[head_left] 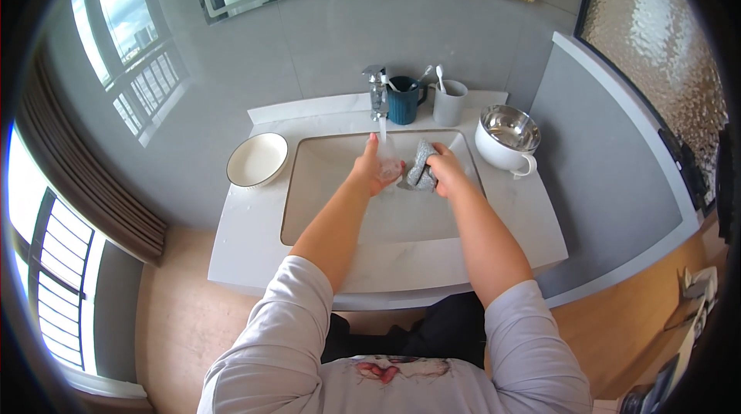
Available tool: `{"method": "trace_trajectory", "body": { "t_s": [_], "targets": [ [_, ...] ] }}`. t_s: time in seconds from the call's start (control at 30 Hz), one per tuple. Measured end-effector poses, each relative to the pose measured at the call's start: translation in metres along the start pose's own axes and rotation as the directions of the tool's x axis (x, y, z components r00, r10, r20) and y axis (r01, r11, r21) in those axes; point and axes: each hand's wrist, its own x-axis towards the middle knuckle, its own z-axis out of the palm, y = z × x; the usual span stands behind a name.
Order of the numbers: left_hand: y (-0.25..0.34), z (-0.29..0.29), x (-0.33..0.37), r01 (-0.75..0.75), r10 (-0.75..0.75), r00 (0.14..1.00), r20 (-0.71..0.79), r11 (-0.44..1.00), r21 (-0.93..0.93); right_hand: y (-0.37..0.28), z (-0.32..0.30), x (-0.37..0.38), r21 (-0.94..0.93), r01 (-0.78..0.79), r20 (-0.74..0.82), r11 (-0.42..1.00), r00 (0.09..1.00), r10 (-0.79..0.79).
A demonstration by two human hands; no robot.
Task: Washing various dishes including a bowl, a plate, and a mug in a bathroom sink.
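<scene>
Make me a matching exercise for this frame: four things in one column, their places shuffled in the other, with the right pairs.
Things:
1. Shallow white bowl
2. Grey cloth
3. Dark teal mug
4. White cup with metal inside

Places:
A. Gripped in the right hand
B. On the counter, right of the sink
C. Behind the sink, beside the faucet
D. On the counter, left of the sink

Pairs: 1-D, 2-A, 3-C, 4-B
</scene>
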Motion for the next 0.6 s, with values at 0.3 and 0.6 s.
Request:
{"method": "trace_trajectory", "body": {
  "t_s": [0.3, 0.6],
  "targets": [
    [0.004, -0.014, 0.008, 0.013, -0.007, 0.984, 0.179, 0.999, -0.031, 0.009, 0.058, -0.025, -0.361, 0.715, 0.178, 0.598, 0.683, -0.709],
    [0.010, 0.012, -0.028, -0.142, 0.157, 0.986, -0.051, 0.963, 0.228, 0.015, 0.084, 0.016, -0.110, 0.297, 0.045, 0.949, 0.955, -0.294]
  ]
}}
